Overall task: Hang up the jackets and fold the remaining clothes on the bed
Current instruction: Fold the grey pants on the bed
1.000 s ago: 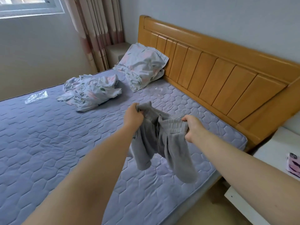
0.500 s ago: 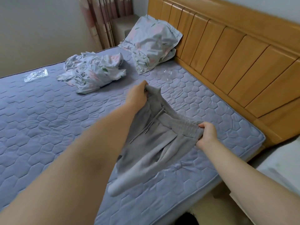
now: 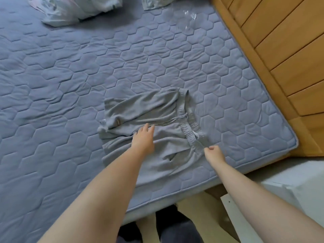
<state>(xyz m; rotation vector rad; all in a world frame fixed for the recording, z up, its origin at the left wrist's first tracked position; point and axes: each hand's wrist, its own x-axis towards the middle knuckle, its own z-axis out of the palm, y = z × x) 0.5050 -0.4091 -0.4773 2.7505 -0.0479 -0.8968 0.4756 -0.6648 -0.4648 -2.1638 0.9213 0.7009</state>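
Soft grey jersey shorts (image 3: pixel 140 106) with a gathered elastic waistband are spread on the hexagon-quilted blue mattress (image 3: pixel 70 67) beneath the flat, straight-fingered left hand (image 3: pixel 142 141), while the curled right hand (image 3: pixel 214 152) is seen at the waistband's end, its grip unclear.

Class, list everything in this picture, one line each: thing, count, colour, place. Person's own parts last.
Mattress: one, blue-grey, quilted, filling the view.
Shorts: one, grey, flat on the mattress near its corner.
Headboard: one, orange-brown wood, right.
Floral bedding: two pieces, pale, top edge.
Plastic wrapper: one, clear, top, near the headboard.
Cabinet: one, white, lower right.
Legs: two, dark-trousered, bottom edge.
Left hand: one, flat on the shorts.
Right hand: one, fingers curled at the waistband's end.
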